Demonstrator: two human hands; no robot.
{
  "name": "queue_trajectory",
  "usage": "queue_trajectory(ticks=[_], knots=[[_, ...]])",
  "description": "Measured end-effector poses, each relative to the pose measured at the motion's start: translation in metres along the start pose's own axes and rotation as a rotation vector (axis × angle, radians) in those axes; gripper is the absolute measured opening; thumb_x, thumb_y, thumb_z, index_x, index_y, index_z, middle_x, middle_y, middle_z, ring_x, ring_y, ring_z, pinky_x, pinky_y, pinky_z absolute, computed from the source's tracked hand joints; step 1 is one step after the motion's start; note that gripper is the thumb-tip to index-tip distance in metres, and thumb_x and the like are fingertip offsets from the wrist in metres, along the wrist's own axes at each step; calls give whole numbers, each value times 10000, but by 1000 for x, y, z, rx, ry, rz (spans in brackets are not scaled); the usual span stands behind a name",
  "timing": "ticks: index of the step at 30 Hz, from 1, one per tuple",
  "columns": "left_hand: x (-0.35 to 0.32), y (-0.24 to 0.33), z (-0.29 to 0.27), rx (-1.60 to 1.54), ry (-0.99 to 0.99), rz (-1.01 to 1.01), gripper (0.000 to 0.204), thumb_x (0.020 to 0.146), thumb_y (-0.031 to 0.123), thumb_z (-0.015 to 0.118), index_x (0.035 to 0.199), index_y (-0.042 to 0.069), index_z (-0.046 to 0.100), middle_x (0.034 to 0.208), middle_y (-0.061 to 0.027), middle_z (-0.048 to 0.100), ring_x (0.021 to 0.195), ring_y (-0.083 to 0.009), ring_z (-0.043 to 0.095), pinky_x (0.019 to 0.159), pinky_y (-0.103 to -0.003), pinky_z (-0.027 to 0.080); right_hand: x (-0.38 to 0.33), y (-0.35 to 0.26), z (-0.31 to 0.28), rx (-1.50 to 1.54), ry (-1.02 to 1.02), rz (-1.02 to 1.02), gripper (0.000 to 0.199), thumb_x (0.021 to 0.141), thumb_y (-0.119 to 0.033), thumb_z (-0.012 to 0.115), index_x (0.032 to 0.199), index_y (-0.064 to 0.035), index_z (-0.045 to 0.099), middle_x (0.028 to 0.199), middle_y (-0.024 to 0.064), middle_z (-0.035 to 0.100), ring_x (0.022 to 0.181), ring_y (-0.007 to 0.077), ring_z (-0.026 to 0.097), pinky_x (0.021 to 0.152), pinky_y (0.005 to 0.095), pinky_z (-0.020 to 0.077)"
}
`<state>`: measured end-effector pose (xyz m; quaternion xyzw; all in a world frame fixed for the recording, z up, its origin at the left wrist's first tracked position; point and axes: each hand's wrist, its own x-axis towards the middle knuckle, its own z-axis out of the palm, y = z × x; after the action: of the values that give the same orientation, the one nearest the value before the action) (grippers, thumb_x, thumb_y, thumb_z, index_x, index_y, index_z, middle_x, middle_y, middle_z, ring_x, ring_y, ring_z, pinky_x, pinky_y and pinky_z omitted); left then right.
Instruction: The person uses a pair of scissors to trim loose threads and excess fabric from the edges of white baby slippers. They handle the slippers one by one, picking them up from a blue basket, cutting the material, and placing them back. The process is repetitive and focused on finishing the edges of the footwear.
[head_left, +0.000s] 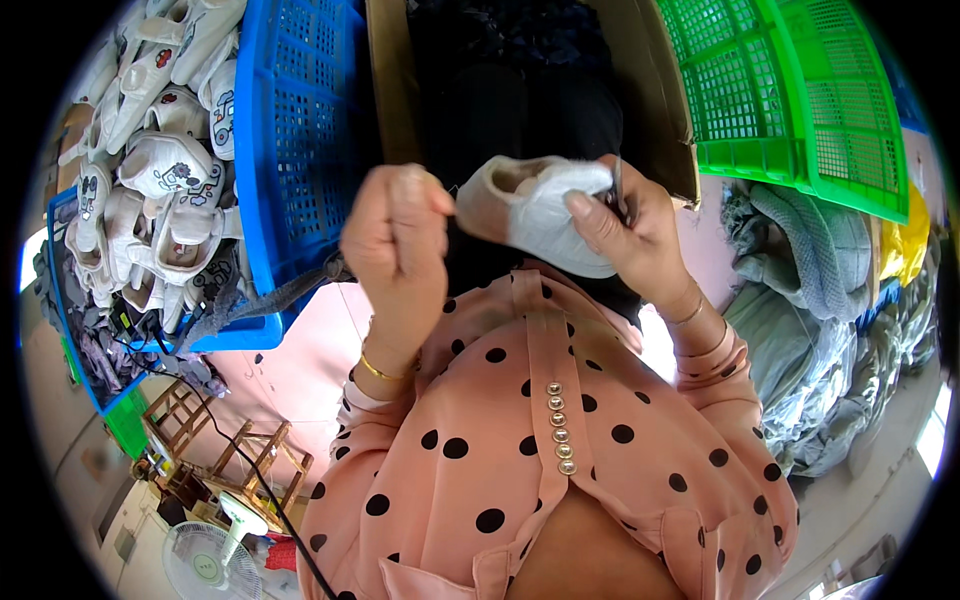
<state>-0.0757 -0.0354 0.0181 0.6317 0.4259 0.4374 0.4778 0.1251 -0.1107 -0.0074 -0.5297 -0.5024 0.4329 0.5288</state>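
My right hand [640, 225] grips a small white cloth shoe [555, 225], its thumb pressed along the side. The shoe lies tilted, with its opening up and one end pointing toward my left hand. A dark metal tool, perhaps a pair of snips [622, 192], shows between the fingers of that same hand; most of it is hidden. Just left of the shoe, my left hand [400, 235] is raised with its fingers curled into a pinch. Whatever those fingertips may hold is too small to make out.
A blue plastic crate [305, 130] stands at left, beside a heap of white printed shoes [165, 180]. Ahead is a cardboard box [645, 90] with dark pieces inside. Green baskets [740, 150] and grey cloth bundles [800, 330] sit at right. A fan [210, 555] and wooden stools [240, 445] are at lower left.
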Motion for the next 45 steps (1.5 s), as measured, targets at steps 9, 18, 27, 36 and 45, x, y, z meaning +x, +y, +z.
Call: queue_trajectory(ticks=[9,18,27,36,45], knots=[[12,-10,14,358,-483,313,284,758,204,782,968,34,693,797,-68,666,737,-245,580,791,-343,423,3,-15,-1,347,16,356,322,995,-289,578,773,-57,558,579,-32,465,528,34,364,491,215,308],[17,-11,6,-114,-658,-172,195,948,142,629,1059,-14,662,866,-50,635,702,-60,517,596,-215,406,21,-18,-2,388,52,456,298,991,-255,576,761,-67,547,575,-50,410,515,25,320,473,202,250],[24,-10,3,-57,-542,-376,223,984,161,579,1119,4,663,654,41,513,526,-11,389,465,-185,286,28,-2,-19,-294,175,146,279,981,-258,600,915,8,650,568,-13,463,515,69,387,471,241,330],[22,-14,3,-134,-340,-389,224,992,160,563,1131,16,665,680,39,563,521,-1,396,461,-167,286,5,1,-38,-427,170,235,411,945,-351,643,1106,26,641,639,42,589,566,100,546,550,240,447],[13,-14,12,341,-427,491,223,842,41,634,1062,33,670,938,-111,644,833,-261,595,724,-351,492,10,9,-36,434,47,544,384,956,-318,626,1190,-13,620,667,-87,454,492,-11,262,427,189,180]])
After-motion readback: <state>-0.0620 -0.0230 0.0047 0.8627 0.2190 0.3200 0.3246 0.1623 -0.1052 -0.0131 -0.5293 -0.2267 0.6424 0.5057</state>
